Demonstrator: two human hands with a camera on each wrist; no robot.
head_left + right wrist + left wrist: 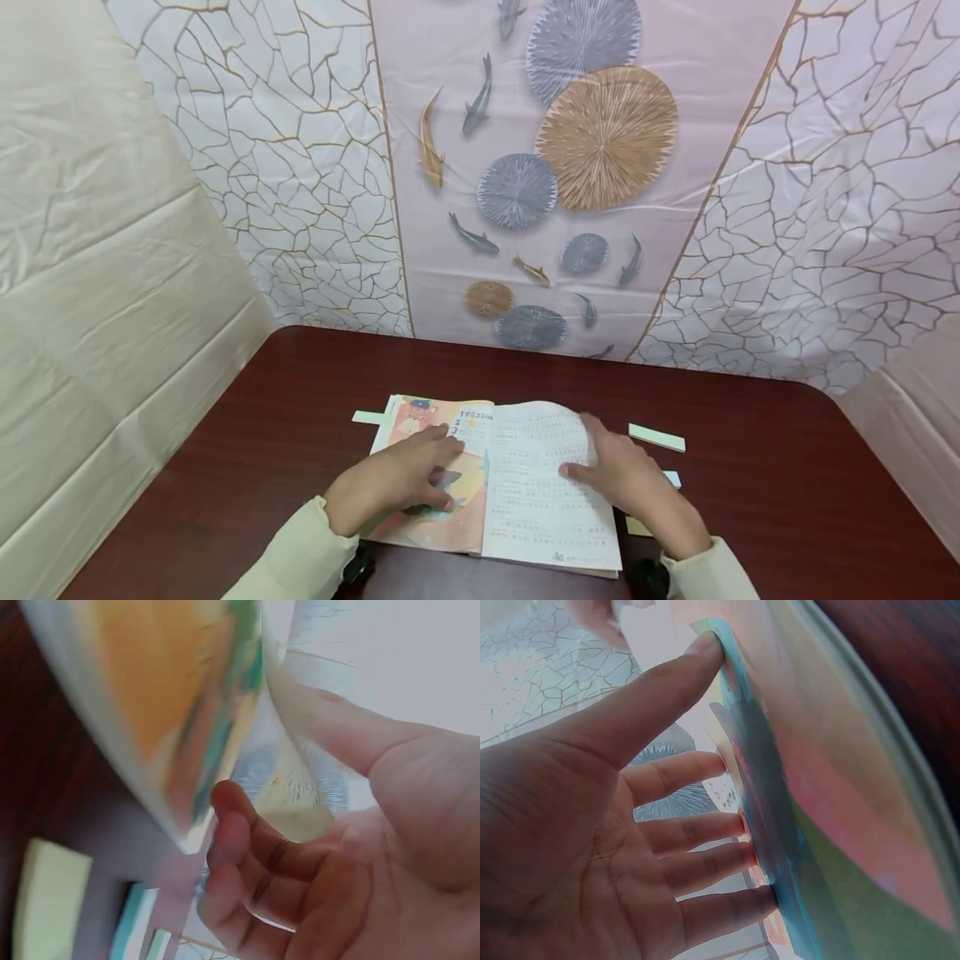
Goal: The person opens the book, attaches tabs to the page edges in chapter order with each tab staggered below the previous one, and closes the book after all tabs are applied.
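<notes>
An open book (551,517) lies on the dark table, with a colourful illustrated left page (442,533) and a white page of printed lines on the right. My left hand (397,475) rests on the illustrated page; in the left wrist view its straight fingers (682,832) and thumb touch the paper with their tips. Over the right edge of the book is my right hand (626,471). In the right wrist view a lifted page (292,795) bends between its thumb and curled fingers (255,862), and a colourful page shows beneath.
A pale green strip (657,437), a light blue-white block (672,479) and a yellow pad (637,527) lie to the right of the book. A pale tab (369,417) sticks out at its left edge. Patterned cloth (517,283) hangs behind the table (787,483).
</notes>
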